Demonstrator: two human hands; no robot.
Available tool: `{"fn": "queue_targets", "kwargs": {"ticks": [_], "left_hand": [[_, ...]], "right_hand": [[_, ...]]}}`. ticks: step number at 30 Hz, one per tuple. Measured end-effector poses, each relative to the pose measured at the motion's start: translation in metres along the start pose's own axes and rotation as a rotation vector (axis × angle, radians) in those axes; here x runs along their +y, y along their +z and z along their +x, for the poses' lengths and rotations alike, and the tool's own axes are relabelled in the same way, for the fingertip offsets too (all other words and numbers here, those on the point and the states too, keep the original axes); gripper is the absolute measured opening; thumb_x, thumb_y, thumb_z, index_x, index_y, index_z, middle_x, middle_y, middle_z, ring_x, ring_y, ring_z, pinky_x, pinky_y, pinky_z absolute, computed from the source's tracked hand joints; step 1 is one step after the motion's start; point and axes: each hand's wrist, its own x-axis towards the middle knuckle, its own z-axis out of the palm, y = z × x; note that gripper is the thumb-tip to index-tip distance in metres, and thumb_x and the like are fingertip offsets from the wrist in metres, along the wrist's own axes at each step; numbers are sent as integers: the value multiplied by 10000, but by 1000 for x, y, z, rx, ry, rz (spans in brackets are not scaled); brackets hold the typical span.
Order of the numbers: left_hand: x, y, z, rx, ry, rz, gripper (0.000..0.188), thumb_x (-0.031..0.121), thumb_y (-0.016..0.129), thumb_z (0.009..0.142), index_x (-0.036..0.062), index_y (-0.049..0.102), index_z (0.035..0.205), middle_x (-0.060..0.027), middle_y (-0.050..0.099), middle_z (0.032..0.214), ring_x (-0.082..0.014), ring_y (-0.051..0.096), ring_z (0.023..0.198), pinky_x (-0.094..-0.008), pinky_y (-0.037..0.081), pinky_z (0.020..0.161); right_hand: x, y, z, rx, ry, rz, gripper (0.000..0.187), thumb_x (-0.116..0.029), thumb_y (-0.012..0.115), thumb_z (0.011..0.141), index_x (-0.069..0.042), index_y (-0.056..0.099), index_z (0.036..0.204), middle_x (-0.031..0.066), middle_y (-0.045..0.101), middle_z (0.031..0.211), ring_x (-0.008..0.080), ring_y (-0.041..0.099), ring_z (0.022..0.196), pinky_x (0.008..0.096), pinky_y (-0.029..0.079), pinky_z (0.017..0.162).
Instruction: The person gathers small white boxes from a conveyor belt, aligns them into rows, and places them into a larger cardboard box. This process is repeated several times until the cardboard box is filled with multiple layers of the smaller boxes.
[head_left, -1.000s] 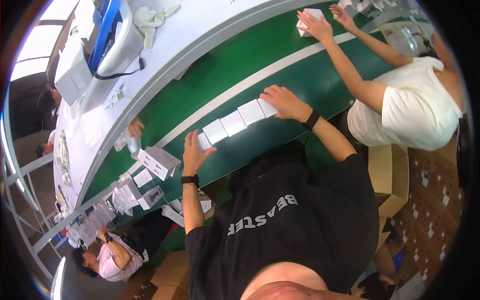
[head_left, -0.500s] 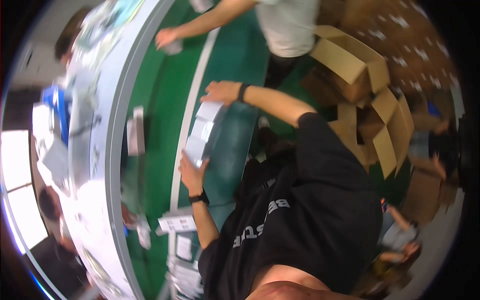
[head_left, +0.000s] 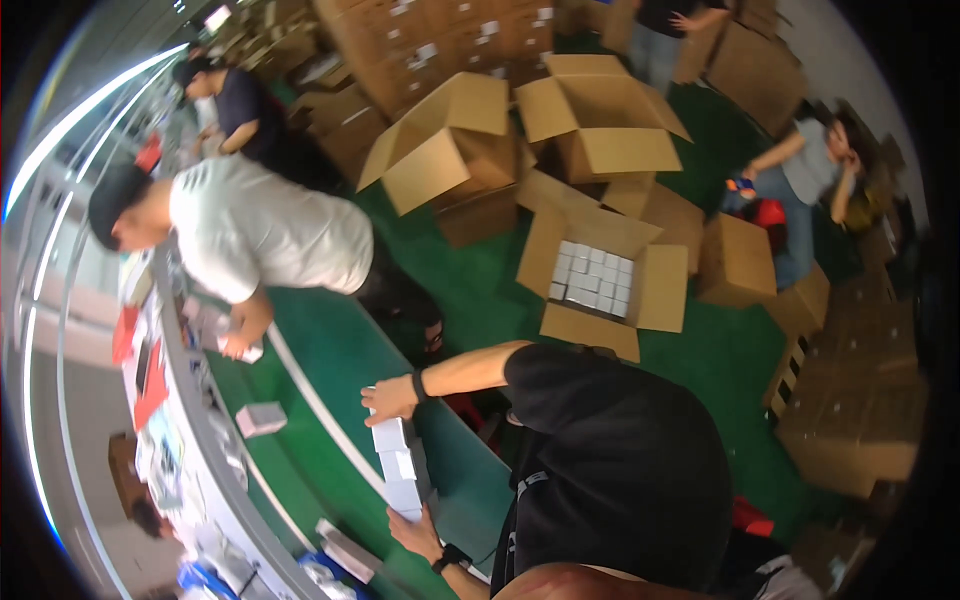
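Observation:
A short row of small white boxes (head_left: 400, 464) lies end to end along the near side of the green conveyor belt (head_left: 318, 310). My right hand (head_left: 391, 398) is closed over the far end of the row. At the near end my left hand (head_left: 414, 533) presses against the last box, so the row is squeezed between both hands. Parts of the end boxes are hidden under my fingers. Another pale box (head_left: 262, 419) sits apart, farther across the belt.
A co-worker in a white shirt (head_left: 270, 225) stands farther along the belt, one hand on a pale box. On the green floor an open carton (head_left: 655, 240) contains many white boxes; other open cartons (head_left: 610, 150) stand behind it. A seated person (head_left: 800, 185) is at far right.
My view has swung toward the right, bringing the floor cartons into sight. The white row remains between my two hands. The co-worker's arm has drawn closer to their body.

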Motion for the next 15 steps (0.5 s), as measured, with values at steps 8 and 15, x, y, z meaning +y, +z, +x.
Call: {"fn": "queue_targets", "kwargs": {"ticks": [8, 15], "left_hand": [[175, 25, 53, -269, 743, -126, 802, 219, 855, 691, 51, 497, 1389, -202, 565, 1304, -409, 516, 1187, -487, 455, 998], [367, 106, 36, -535, 1248, -231, 796, 169, 839, 654, 103, 513, 1377, -137, 562, 1277, -373, 519, 1180, -461, 518, 911]], "right_hand": [[-77, -96, -291, 278, 770, -42, 391, -204, 671, 797, -157, 582, 1175, 161, 511, 1002, 356, 530, 966, 411, 539, 635], [-191, -110, -459, 119, 1441, -212, 668, -153, 749, 706, -136, 526, 1335, 212, 541, 1161, 431, 467, 1230, 459, 573, 863]]}}
